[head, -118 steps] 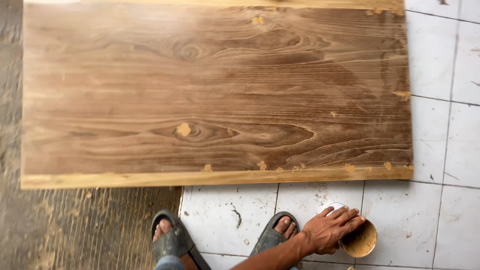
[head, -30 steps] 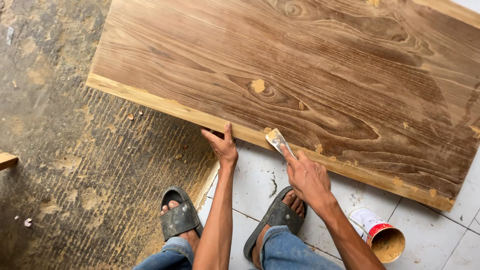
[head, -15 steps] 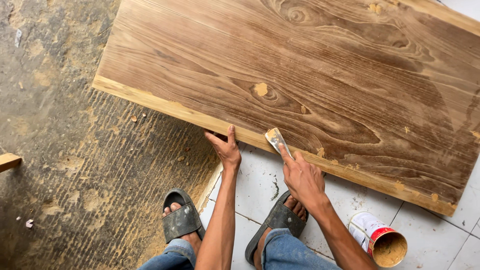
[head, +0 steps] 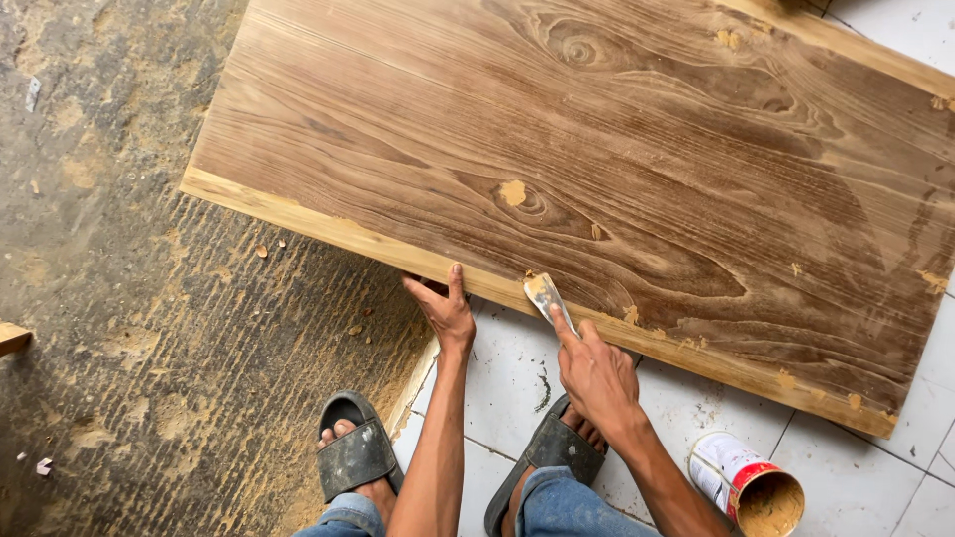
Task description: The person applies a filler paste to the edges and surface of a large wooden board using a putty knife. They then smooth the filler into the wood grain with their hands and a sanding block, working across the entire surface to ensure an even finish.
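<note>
Against the slab [head: 597, 169] edge, right hand [head: 597, 373] grips putty knife [head: 547, 296]; left hand [head: 446, 310] spread beside.

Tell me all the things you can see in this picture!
slab: one, brown wood with pale edges and filler spots, lying across the floor
putty knife: one, metal blade with tan filler, at the slab's near edge
can: one, white and red, open, tan filler inside, on the tiles at lower right
tiles: white, under the right part of the slab
concrete floor: grey, dusty, on the left
wood block: one, pale, at the left edge
sandals: two, dark, on the person's feet
jeans: blue, bottom edge
left hand: resting on the slab's edge
right hand: grip on the putty knife
</note>
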